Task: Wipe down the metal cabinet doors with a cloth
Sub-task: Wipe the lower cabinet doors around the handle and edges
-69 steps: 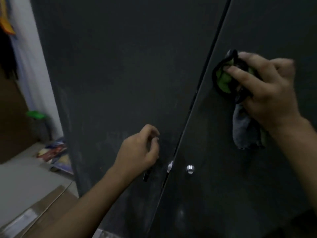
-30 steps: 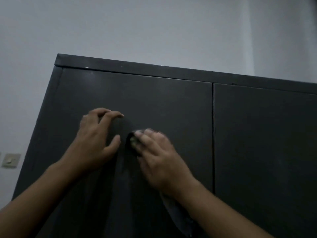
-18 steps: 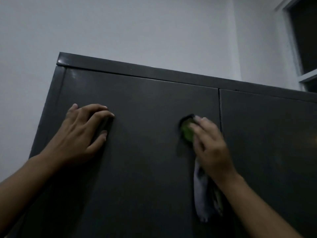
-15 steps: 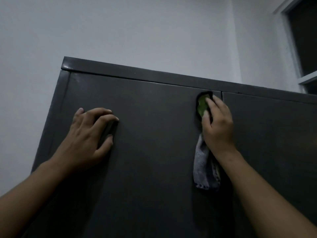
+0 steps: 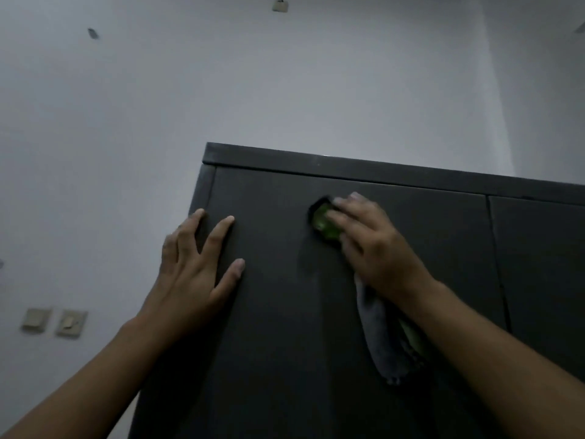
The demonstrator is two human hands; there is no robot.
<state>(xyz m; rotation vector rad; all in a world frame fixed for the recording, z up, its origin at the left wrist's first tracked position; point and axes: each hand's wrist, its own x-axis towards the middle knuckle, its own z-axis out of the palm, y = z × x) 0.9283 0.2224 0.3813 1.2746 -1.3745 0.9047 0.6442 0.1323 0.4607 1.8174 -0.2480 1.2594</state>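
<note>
The right hand (image 5: 378, 251), fingers (image 5: 343, 218) flat on the cloth (image 5: 324, 224), had swept toward nine o'clock, wiping the top strip of the left door (image 5: 285, 327).

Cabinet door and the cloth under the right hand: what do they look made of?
Cabinet door: likely painted sheet metal, dark matte grey, flat with a crisp folded top edge. Cloth: soft knit or woven fabric, grey with a green part, hanging limp below the right hand.
</note>
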